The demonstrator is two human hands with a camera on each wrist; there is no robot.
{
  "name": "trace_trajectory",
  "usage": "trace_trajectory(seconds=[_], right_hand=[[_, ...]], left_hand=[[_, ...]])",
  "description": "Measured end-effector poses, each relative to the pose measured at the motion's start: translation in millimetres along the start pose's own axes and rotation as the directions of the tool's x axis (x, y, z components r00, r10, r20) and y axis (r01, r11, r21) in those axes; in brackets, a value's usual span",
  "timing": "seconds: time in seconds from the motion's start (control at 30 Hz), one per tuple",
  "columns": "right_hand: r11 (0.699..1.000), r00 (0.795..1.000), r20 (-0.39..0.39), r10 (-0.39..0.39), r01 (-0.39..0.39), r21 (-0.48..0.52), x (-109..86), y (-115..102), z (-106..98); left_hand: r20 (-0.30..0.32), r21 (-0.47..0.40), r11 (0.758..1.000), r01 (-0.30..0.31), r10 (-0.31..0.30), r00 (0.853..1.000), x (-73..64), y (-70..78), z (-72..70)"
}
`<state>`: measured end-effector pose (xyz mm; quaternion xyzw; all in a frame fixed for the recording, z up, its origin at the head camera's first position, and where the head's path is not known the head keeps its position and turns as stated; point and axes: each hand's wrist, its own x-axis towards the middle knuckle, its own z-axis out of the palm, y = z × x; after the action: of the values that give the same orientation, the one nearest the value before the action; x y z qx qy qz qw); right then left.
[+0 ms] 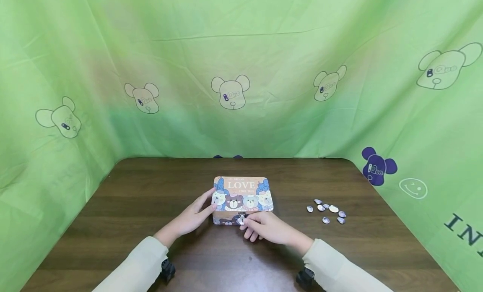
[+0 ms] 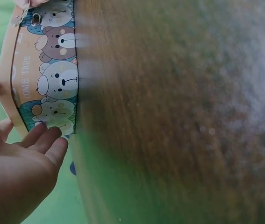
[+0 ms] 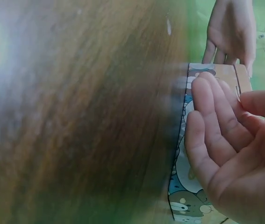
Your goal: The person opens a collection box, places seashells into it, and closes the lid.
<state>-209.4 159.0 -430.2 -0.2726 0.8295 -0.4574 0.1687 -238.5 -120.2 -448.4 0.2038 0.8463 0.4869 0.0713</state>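
A tin box [image 1: 241,195] with cartoon bears and the word LOVE on its lid stands on the table, lid down. A metal clasp [image 2: 19,17] hangs at the middle of its front, beside a small metal loop [image 2: 36,19]. My right hand [image 1: 268,228] pinches the clasp between thumb and forefinger, the other fingers curved loosely in front of the box. My left hand [image 1: 193,216] rests at the box's left side, its fingers loosely extended along the corner. In the right wrist view, the right fingers [image 3: 211,116] hide much of the box front.
Several small shells [image 1: 326,220], white and purplish, lie scattered on the brown wooden table [image 1: 151,187] to the right of the box. A green cloth [image 1: 234,132] printed with bear heads hangs behind and along both sides of the table.
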Motion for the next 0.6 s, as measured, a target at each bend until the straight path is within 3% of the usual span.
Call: trace_trajectory(seconds=[0.17,0.6], right_hand=[[0.999,1.0,-0.002,0.015,-0.015,0.033,0.1,-2,0],[0.999,1.0,-0.008,-0.004,0.004,0.049,1.2,-13,-10]], left_hand=[[-0.022,0.043,0.999,0.012,-0.011,1.0,-1.0,1.0,0.2],[-0.087,0.034,0.999,0.011,-0.008,0.996,3.1,7.9,-0.3]])
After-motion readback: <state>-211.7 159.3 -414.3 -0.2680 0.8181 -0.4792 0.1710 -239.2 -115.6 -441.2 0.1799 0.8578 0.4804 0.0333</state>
